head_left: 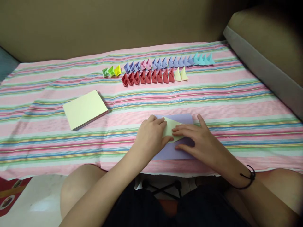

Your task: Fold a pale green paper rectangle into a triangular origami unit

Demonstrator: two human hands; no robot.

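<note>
A pale yellow folded sheet of paper (pixel 169 127) lies on a purple sheet (pixel 174 154) close to the front edge of the cloth. At its left end, my left hand (pixel 152 132) has its fingers curled over the upper edge and its thumb at the lower edge. My right hand (pixel 197 137) rests on the right part of the folded paper with fingers spread; its thumb touches the purple sheet below. The fingers hide both ends of the yellow paper.
Rows of small folded paper boats, among them red ones (pixel 148 77) and light blue ones (pixel 201 60), stand toward the back. A stack of pale yellow paper (pixel 85 108) lies to the left on the striped cloth (pixel 127 104). A padded armrest (pixel 267 69) borders the right side.
</note>
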